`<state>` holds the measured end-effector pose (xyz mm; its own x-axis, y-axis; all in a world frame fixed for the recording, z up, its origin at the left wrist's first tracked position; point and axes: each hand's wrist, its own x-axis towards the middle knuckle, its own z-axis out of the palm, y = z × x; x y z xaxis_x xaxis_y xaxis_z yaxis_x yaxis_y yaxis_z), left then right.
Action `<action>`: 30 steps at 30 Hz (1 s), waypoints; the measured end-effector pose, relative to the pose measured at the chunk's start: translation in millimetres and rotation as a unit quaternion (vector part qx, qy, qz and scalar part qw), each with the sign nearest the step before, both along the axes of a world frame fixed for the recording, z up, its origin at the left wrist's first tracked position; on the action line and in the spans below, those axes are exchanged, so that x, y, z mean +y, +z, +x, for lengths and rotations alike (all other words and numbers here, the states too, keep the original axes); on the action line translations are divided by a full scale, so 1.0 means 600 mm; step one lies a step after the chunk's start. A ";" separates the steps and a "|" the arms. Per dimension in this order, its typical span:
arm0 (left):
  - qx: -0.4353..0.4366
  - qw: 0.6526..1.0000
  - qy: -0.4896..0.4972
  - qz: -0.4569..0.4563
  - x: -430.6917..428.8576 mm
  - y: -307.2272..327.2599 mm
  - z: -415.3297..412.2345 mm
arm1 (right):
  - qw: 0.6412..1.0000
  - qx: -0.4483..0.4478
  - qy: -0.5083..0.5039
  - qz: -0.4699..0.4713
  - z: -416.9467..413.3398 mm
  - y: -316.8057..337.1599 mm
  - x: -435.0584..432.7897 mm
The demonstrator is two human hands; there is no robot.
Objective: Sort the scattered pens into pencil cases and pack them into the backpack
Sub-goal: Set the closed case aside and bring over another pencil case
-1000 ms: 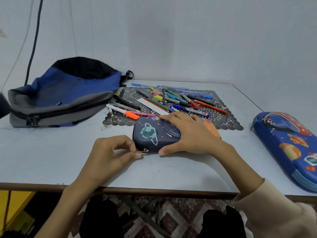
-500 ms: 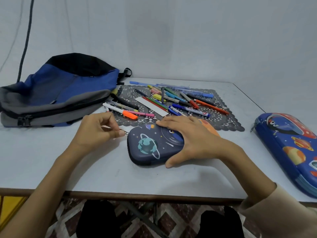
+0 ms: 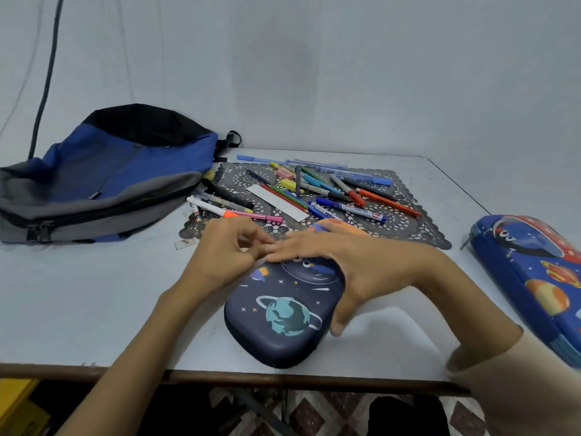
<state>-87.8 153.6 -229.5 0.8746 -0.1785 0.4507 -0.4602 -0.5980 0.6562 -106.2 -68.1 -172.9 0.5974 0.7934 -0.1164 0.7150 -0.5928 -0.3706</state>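
While your right hand (image 3: 352, 265) is pressing flat, fingers spread, on the dark pencil case (image 3: 283, 319) at the desk's (image 3: 94, 309) 6 o'clock edge, your left hand (image 3: 220, 259) is pinching, fingers together, at its 11 o'clock rim; on what, cannot tell. A hard tug is risking sliding the case off. Pens (image 3: 330, 196) are lying at 12 o'clock.

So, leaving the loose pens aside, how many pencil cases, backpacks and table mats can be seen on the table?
Pencil cases: 2 (dark navy planet case, blue rocket case)
Backpacks: 1 (blue and grey backpack)
Table mats: 1 (dark lace mat)
Total: 4
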 end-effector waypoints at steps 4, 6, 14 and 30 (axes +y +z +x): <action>0.049 0.998 -0.008 -0.043 0.007 -0.003 -0.009 | 0.975 0.034 -0.213 0.045 -0.056 0.012 -0.035; 0.060 0.997 -0.006 -0.051 0.006 -0.004 -0.011 | 0.930 -0.048 -0.350 0.104 -0.064 0.000 -0.039; 0.099 0.992 -0.021 -0.068 0.006 -0.003 -0.013 | 0.898 -0.099 -0.425 0.050 -0.036 -0.022 0.005; 0.142 0.982 -0.081 -0.092 -0.006 -0.012 -0.030 | 0.904 -0.143 -0.365 -0.173 -0.068 -0.002 0.063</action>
<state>-106.1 150.3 -236.7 0.9366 -0.2641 0.2304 -0.3222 -0.3907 0.8623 -147.0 -30.6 -174.3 0.9918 0.1210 -0.0411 0.1235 -0.9902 0.0653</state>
